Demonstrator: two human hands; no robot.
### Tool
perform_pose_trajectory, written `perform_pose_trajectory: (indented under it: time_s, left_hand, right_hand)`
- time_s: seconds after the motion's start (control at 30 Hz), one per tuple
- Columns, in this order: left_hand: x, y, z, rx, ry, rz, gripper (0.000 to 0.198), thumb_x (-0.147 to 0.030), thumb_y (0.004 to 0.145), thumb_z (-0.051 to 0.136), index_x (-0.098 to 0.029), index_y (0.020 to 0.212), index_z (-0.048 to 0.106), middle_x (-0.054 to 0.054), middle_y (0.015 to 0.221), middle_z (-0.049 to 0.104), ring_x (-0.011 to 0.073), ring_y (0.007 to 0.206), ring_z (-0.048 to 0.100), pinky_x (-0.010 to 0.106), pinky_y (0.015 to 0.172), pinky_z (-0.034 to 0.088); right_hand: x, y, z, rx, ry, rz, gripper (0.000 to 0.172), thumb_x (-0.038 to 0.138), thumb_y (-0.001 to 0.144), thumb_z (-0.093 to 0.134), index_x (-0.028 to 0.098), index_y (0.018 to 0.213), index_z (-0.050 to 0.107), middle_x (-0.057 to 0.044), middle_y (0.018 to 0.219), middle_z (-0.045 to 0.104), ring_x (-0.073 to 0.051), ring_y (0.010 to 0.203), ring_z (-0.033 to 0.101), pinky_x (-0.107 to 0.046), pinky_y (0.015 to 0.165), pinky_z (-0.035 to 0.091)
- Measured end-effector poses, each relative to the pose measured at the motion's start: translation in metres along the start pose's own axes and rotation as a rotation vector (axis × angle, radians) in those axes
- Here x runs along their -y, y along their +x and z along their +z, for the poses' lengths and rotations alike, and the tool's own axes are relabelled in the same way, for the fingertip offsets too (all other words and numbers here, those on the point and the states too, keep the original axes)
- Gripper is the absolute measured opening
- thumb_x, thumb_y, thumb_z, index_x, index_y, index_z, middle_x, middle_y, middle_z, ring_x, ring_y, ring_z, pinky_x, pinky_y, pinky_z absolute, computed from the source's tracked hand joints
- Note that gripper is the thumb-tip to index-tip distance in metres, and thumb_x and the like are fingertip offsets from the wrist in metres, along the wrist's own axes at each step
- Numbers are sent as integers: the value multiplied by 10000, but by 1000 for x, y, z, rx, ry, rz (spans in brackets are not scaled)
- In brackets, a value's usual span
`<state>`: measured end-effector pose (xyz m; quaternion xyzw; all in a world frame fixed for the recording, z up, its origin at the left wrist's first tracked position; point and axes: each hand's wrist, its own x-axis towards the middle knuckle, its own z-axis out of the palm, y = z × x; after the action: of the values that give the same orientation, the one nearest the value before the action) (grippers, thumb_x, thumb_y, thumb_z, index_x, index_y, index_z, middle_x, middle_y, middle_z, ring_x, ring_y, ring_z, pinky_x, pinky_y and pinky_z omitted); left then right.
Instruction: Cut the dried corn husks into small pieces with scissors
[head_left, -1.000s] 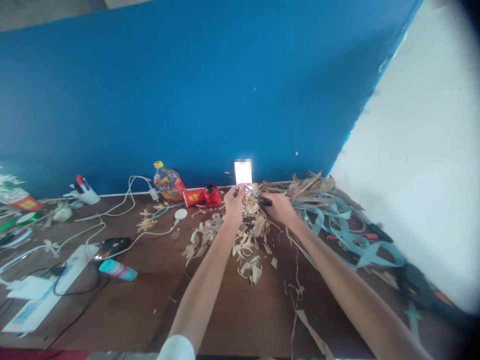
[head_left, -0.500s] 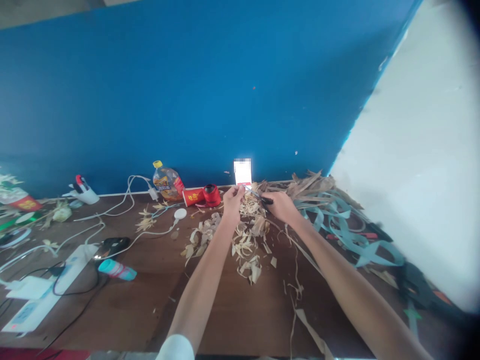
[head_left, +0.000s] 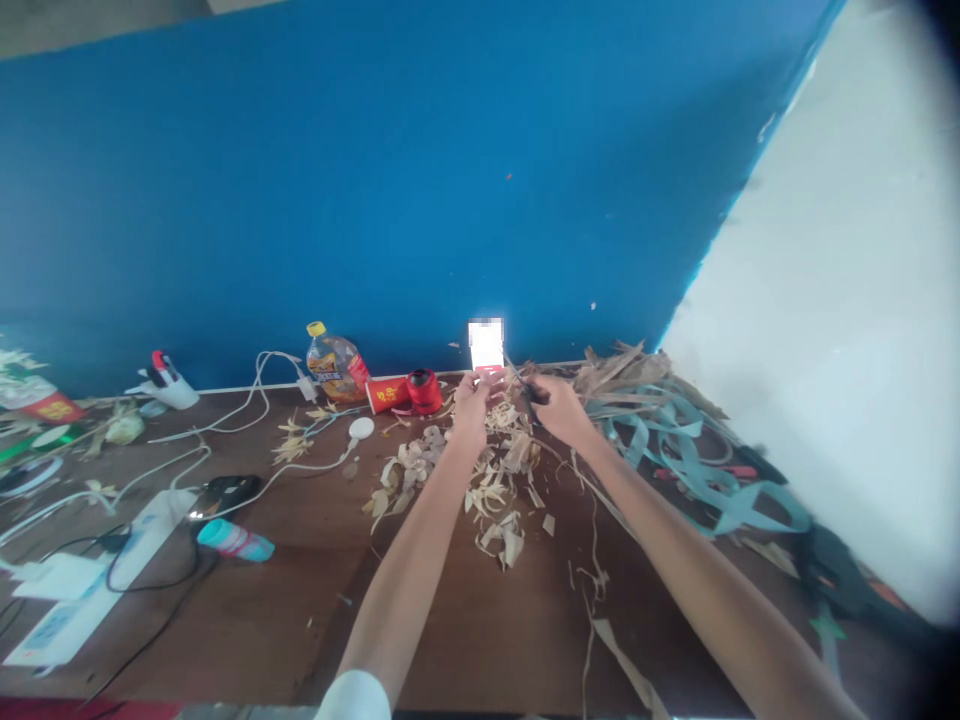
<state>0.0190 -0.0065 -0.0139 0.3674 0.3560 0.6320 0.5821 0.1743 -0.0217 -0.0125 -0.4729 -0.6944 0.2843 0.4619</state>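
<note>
My right hand is closed around the dark handles of a pair of scissors, whose blades point up and away from me. To its left, my left hand has its fingers pinched together in front of a bright phone screen; what they hold is too small to make out. Under and in front of both hands lies a pile of pale dried husk scraps, curled and cut into small pieces. The scissor blades are apart from the left fingertips.
A red paper cup and red tape roll lie left of my hands, beside a yellow-capped bottle. Farther left are a power strip, cables and a cyan roll. Blue ribbon and dried husks crowd the right.
The scissors have turned from pointing left across to the left fingers to pointing more upward, away from them. My left hand has shifted slightly to the right.
</note>
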Motion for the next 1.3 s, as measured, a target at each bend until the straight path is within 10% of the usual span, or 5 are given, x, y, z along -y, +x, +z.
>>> perform_pose_trajectory:
  time_s: [0.87, 1.3]
  left_hand:
    - [0, -11, 8, 350, 474, 32, 259, -416, 755, 650, -158, 770, 664, 29, 707, 620, 112, 621, 527, 226, 584, 373]
    - [6, -12, 10, 226, 445, 154, 166, -245, 738, 618, -145, 811, 729, 53, 732, 676, 134, 641, 573, 242, 623, 426]
  right_hand:
    - [10, 2, -3, -265, 300, 55, 404, 296, 675, 680, 157, 1052, 634, -41, 764, 664, -159, 661, 608, -258, 584, 474]
    - [0, 6, -5, -198, 243, -7, 417, 253, 680, 645, 162, 1086, 621, -37, 808, 662, -158, 717, 601, -282, 657, 488]
